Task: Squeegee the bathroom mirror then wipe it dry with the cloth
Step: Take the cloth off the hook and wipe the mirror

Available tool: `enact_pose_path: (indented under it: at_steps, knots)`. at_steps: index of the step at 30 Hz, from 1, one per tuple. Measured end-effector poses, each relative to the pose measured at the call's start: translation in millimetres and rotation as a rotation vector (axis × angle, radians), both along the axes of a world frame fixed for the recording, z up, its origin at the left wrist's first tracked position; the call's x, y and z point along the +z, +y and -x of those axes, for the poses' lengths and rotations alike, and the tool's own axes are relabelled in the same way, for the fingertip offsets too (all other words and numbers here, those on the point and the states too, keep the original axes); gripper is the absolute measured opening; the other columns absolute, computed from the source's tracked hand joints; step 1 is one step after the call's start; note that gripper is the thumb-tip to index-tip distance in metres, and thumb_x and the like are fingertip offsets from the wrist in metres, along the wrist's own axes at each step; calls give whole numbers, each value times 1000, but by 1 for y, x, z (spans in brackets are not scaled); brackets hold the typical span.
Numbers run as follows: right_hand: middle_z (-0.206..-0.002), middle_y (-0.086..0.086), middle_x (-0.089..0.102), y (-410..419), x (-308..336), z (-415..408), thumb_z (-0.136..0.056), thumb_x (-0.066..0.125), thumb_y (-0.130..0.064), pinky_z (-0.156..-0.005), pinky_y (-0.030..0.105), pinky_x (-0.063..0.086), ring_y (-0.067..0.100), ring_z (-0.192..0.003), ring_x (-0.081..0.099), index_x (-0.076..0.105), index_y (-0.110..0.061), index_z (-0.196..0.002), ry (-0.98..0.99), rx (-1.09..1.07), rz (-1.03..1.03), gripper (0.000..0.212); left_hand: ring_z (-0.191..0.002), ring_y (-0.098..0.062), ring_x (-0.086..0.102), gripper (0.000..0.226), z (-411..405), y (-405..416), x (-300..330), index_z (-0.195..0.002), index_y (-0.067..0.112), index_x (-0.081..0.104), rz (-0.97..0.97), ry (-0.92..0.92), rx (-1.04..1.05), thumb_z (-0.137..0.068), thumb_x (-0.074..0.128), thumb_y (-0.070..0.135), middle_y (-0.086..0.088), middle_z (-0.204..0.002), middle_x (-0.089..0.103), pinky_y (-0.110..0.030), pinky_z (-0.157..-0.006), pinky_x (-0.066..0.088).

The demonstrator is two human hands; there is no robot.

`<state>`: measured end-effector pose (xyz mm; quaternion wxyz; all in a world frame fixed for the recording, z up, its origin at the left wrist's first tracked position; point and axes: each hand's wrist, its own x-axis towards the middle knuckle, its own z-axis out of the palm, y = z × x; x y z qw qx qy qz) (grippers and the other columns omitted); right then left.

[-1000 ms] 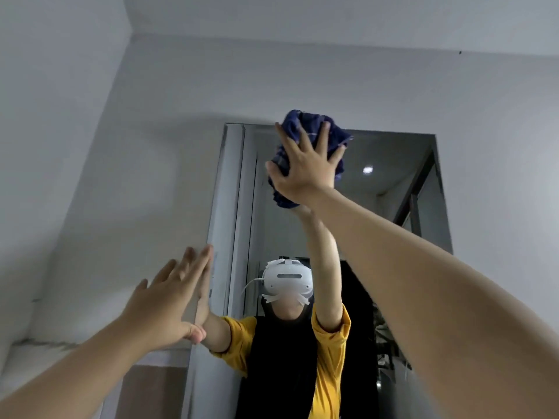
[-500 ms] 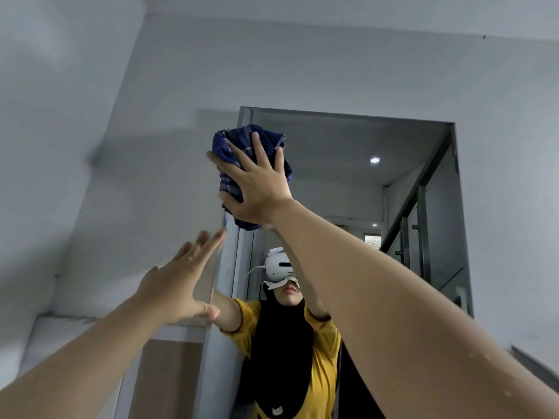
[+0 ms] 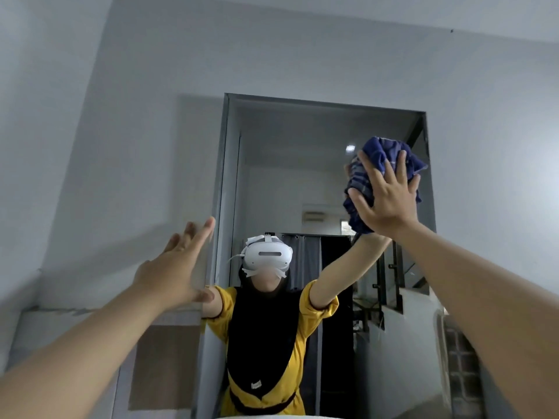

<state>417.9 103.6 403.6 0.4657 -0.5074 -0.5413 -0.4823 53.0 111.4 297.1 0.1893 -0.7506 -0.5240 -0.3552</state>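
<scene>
The tall bathroom mirror (image 3: 302,164) hangs on the white wall ahead. It reflects me, in a yellow top with a white headset. My right hand (image 3: 387,198) presses a crumpled dark blue cloth (image 3: 384,164) flat against the glass near the mirror's upper right edge, fingers spread over it. My left hand (image 3: 178,264) is raised with straight fingers. It holds nothing and rests on or near the wall, just left of the mirror's left edge. No squeegee is in view.
White walls (image 3: 136,146) surround the mirror, with a side wall close on the left. A brown tiled patch (image 3: 163,364) sits below my left forearm. A white rim (image 3: 263,417) shows at the bottom edge. The mirror reflects a doorway and railing.
My right hand has swept the cloth from the mirror's upper left across to its upper right, and slightly lower. The left hand stayed by the left edge. My view has shifted.
</scene>
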Motion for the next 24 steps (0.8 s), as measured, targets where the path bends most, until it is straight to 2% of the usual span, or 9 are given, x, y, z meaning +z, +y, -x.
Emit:
enact_pose_path:
  at_steps: [3, 7, 11, 13, 19, 24]
  knots:
    - [-161, 8, 15, -7, -17, -25, -85, 30, -59, -112, 68, 7, 38, -147, -3, 9, -39, -150, 208, 3, 13, 71, -144, -24, -3, 133, 2, 1, -1, -125, 55, -39, -13, 26, 2, -65, 79, 47, 3, -155, -21, -58, -102, 39]
    - [-160, 11, 15, -6, -37, -18, -90, 34, -52, -113, 65, 7, 39, -147, -3, 9, -37, -151, 478, 12, -15, 67, -144, -23, -4, 133, 4, 5, -1, -123, 56, -41, -14, 34, 2, -64, 79, 48, 5, -154, -23, -57, -99, 42]
    - [-162, 6, 11, 1, -47, 12, -91, 37, -50, -110, 69, 2, 41, -146, -7, 6, -39, -150, 601, 24, -36, 67, -144, -25, -3, 133, 4, 5, -1, -123, 55, -41, -21, 52, 3, -66, 79, 47, 4, -153, -24, -52, -98, 45]
    - [-162, 6, 9, 5, -55, 28, -91, 36, -51, -108, 71, 0, 41, -146, -10, 4, -40, -150, 569, 40, -19, 68, -144, -27, -2, 133, 2, 4, -1, -124, 53, -42, -16, 59, 18, -66, 79, 45, 2, -154, -23, -52, -100, 44]
    - [-162, 3, 7, 9, -68, 87, -89, 39, -52, -106, 73, -2, 43, -145, -13, 7, -40, -150, 302, 112, 14, 70, -144, -28, 2, 133, 0, -1, 1, -118, 58, -42, -10, 67, 33, -64, 79, 48, 0, -156, -18, -51, -104, 40]
    - [-162, -1, 7, 15, -55, 134, -88, 40, -49, -106, 73, -1, 44, -145, -10, 13, -41, -149, 151, 160, 35, 68, -145, -23, 5, 120, 3, -7, -8, -128, 56, -34, -40, 87, 31, -68, 69, 60, 2, -158, -11, -52, -102, 41]
